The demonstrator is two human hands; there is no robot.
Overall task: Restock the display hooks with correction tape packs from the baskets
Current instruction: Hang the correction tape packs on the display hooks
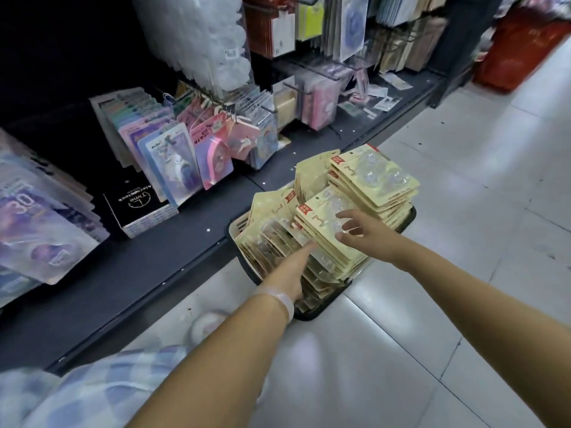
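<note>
1. The correction tape packs are piled well above the rim of a dark basket standing on the tiled floor, just beside the front edge of the low shelf. The stacks lean different ways; lifting from one could tip its neighbours over the basket's rim.
2. The left hand reaches in with straight fingers pushed between the packs at the near-left side, gripping nothing I can see. A sideways shove there could fan the leaning row out toward the shelf edge.
3. The right hand hovers spread wide over the top of the middle stack, not yet closed on a pack. The clear blisters look slick, so a shallow pinch may drop packs or take an uneven handful.
4. The display hooks above the shelf's back edge already carry crowded pastel packs; forcing more on could knock those off.
5. The black box on the shelf lies below the hooks and could catch falling packs.
</note>
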